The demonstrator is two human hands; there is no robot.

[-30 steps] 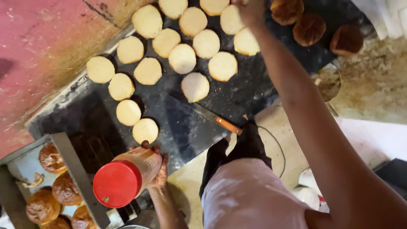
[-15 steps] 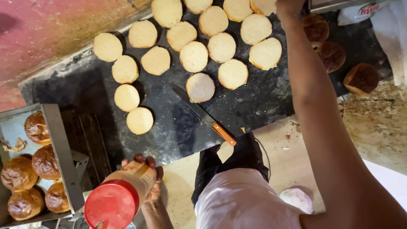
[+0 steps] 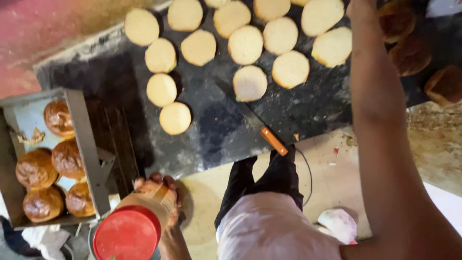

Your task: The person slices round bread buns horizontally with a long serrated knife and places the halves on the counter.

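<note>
Left hand (image 3: 166, 202) now lower at the near edge, clamped round a red-capped bottle (image 3: 137, 224) beside the griddle (image 3: 211, 125); right hand (image 3: 361, 7) stretched far over the bun halves (image 3: 250, 83), grip cut off, unreadable.

The right hand (image 3: 362, 6) was cut off by the top edge at one o'clock, so its grip could not be told. The red cap (image 3: 127, 235) at seven o'clock hid most of the bottle and ran past the bottom edge. The top edge cropped several bun halves (image 3: 272, 6) at twelve o'clock. Browned buns (image 3: 445, 84) at two o'clock were blurred and dark.
</note>
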